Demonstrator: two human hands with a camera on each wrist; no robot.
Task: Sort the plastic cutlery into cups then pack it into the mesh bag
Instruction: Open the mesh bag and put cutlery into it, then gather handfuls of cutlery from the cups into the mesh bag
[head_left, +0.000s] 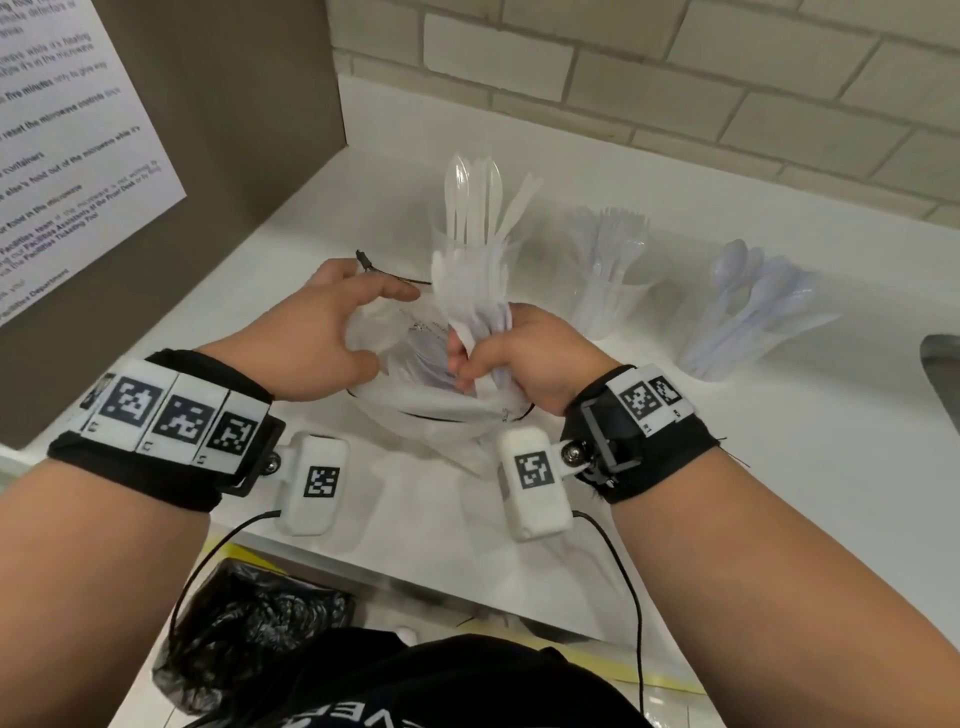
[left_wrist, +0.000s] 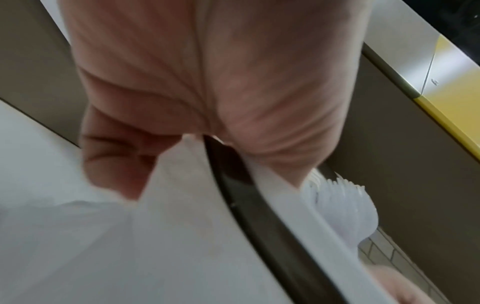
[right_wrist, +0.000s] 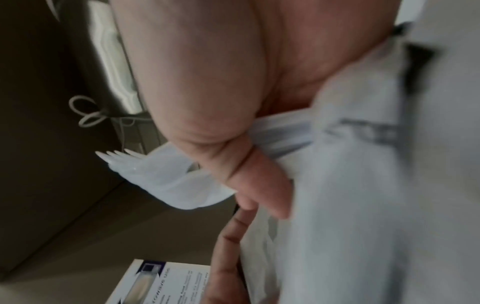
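Observation:
A white mesh bag (head_left: 431, 415) with a black drawstring lies on the white counter (head_left: 779, 493). My left hand (head_left: 322, 332) grips its rim and holds the mouth apart. My right hand (head_left: 498, 353) grips a bundle of white plastic forks (head_left: 470, 291), handles down in the bag's mouth. The left wrist view shows my left hand (left_wrist: 207, 82) pinching the bag's edge (left_wrist: 155, 246), with fork tines (left_wrist: 345, 205) beyond. In the right wrist view my right hand (right_wrist: 207, 82) wraps round the forks (right_wrist: 145, 170) against the bag (right_wrist: 363, 185). Behind stand a clear cup of knives (head_left: 478, 208), a cup of forks (head_left: 613, 291) and a leaning cup of spoons (head_left: 753, 322).
A brown cabinet wall with a printed notice (head_left: 67, 130) rises on the left. A tiled wall (head_left: 675, 78) closes the back. A metal sink edge (head_left: 940, 374) shows at far right. Below the counter's front edge sits a bin with a black liner (head_left: 249, 623).

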